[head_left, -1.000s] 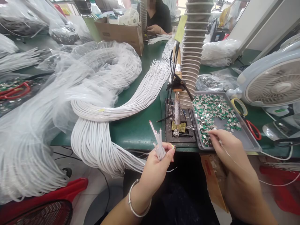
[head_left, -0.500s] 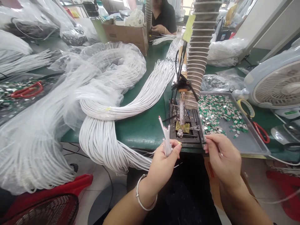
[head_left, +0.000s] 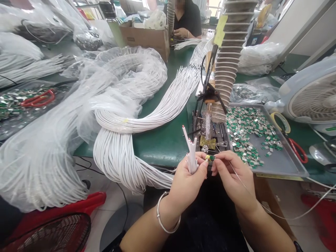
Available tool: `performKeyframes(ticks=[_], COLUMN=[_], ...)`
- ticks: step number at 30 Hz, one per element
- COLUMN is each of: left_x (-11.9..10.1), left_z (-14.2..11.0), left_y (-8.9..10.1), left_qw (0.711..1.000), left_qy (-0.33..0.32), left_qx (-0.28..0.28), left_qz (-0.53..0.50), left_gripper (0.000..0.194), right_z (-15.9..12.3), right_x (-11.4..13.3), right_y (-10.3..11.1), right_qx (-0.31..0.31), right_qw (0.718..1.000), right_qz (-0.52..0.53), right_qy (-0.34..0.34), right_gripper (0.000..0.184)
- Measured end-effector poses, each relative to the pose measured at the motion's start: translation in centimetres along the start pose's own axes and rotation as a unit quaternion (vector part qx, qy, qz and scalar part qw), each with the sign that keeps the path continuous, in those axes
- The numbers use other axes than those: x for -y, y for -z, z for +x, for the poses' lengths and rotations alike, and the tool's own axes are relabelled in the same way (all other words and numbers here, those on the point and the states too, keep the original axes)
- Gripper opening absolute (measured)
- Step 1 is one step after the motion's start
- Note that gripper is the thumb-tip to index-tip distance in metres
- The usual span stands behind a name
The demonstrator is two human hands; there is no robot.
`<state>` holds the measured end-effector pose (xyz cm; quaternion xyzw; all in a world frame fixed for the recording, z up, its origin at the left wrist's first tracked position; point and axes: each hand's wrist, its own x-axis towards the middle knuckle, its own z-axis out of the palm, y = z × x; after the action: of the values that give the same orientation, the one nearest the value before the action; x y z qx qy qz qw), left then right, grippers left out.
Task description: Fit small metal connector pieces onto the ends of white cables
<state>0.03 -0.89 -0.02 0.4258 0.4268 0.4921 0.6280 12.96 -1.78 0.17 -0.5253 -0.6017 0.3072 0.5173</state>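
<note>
My left hand [head_left: 190,185] is closed around a small bundle of white cables [head_left: 193,157], whose cut ends with reddish tips stick upward. Between the fingertips of both hands is a small green circuit board [head_left: 211,158], with a yellowish bit at its left end by my left thumb and forefinger. My right hand [head_left: 235,180] pinches the board's right end. A thin solder wire [head_left: 288,219] runs up through the right fingers. Just beyond the hands, a soldering iron [head_left: 208,124] points down in a stand over a yellow sponge [head_left: 207,142].
Right of the iron, a grey tray [head_left: 282,161] holds many small boards with metal plugs. Beside it are red-handled scissors [head_left: 298,150], a tape roll [head_left: 280,122] and a fan [head_left: 315,87]. A ribbed hose [head_left: 228,63] hangs above. White cable bundles [head_left: 115,154] cover the left. A co-worker [head_left: 187,21] sits opposite.
My right hand has moved left from the tray's near corner to meet my left hand, and the green board now shows between them. The view has shifted slightly.
</note>
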Motion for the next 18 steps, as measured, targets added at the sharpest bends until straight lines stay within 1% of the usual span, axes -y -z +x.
performKeyframes(ticks=[8, 14, 16, 18], left_x=[-0.28, -0.35, -0.33, -0.33], left_z=[-0.18, -0.18, -0.16, -0.15], left_y=[-0.15, -0.23, -0.28, -0.31], left_qw=[1.000, 1.000, 1.000, 0.999], left_qy=[0.005, 0.023, 0.024, 0.030], left_qx=[-0.009, -0.010, -0.013, -0.017], left_qz=[-0.009, -0.011, -0.013, -0.012], left_gripper=[0.020, 0.018, 0.017, 0.016], right_z=[-0.16, -0.16, -0.16, -0.17], right_x=[-0.42, -0.48, -0.49, -0.60], right_y=[0.01, 0.06, 0.12, 0.18], right_qx=[0.008, 0.011, 0.014, 0.017], right_qw=[1.000, 0.999, 0.998, 0.996], right_qz=[-0.012, -0.032, -0.038, -0.057], right_qy=[0.010, 0.026, 0.038, 0.064], right_gripper=[0.007, 0.007, 0.007, 0.008])
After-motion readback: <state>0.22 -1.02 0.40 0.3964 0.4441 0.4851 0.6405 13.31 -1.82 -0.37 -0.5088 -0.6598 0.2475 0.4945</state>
